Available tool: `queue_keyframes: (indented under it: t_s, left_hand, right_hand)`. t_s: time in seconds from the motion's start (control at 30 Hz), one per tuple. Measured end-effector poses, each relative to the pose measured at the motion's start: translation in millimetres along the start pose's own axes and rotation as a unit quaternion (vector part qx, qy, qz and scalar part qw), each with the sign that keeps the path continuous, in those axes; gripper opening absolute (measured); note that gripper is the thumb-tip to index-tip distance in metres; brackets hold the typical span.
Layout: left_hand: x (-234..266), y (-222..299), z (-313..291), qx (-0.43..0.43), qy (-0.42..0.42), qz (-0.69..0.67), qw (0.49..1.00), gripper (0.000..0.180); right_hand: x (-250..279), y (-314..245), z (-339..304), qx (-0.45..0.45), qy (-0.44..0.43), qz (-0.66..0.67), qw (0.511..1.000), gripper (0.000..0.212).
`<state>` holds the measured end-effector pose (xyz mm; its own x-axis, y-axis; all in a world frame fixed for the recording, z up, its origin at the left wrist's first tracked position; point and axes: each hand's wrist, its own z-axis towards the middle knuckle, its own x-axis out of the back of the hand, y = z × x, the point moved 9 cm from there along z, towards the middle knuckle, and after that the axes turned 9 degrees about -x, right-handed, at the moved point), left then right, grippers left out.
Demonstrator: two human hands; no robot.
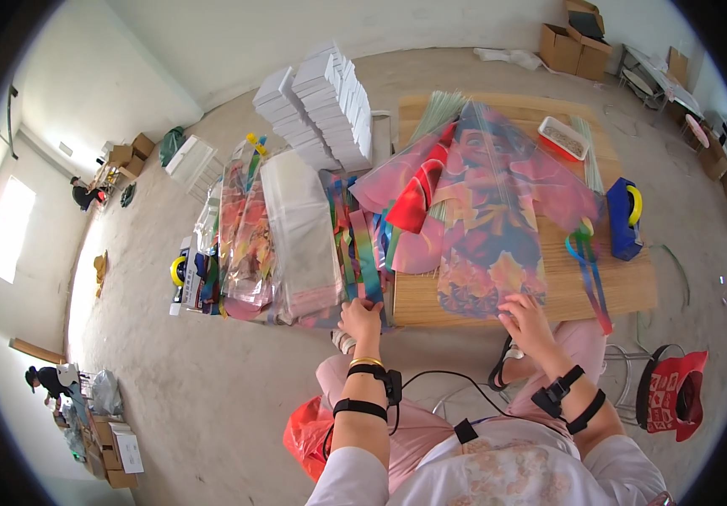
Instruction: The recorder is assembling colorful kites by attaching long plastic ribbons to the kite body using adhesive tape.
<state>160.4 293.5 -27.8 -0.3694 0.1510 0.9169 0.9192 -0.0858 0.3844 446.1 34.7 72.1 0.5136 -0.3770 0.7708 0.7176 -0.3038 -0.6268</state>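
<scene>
No words or numbers legible. White carton (190, 282) beside yellow tape roll (178, 271): dark marks on side, perhaps print, too small to make out. Red bag (662, 401) at far right: pale blocky pattern, unreadable. White box (131, 454), lower left: small mark, indistinct.

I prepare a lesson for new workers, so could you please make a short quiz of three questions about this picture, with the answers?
1. Which is nearest to the right hand? A) the cardboard boxes; B) the printed sheet; C) the tall white stacks.
2. True or false: the blue tape dispenser stands to the right of the printed sheet.
3. Fill in: the left hand is at the near ends of the multicoloured ____.

Key: 1. B; 2. True; 3. strips.
</scene>
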Motion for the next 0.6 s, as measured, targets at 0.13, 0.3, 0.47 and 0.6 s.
queue_keyframes:
  t_s: [0.13, 0.3, 0.47, 0.6]
  left_hand:
    - [3, 7, -6, -0.025, 0.012, -0.005, 1.0, 0.048]
    - [17, 12, -16, -0.027, 0.109, -0.026, 0.993, 0.06]
    - [20, 36, -4, -0.086, 0.134, -0.012, 0.987, 0.058]
    - [5, 42, 15, -0.052, 0.053, 0.029, 0.997, 0.055]
  right_hand:
    - [4, 1, 1, 0.003, 0.012, 0.003, 1.0, 0.016]
    - [0, 3, -1, -0.003, 0.005, 0.006, 1.0, 0.015]
    - [-3, -8, 7, 0.021, 0.012, 0.023, 0.999, 0.012]
    - [-6, -40, 39, 0.016, -0.002, 0.056, 0.998, 0.012]
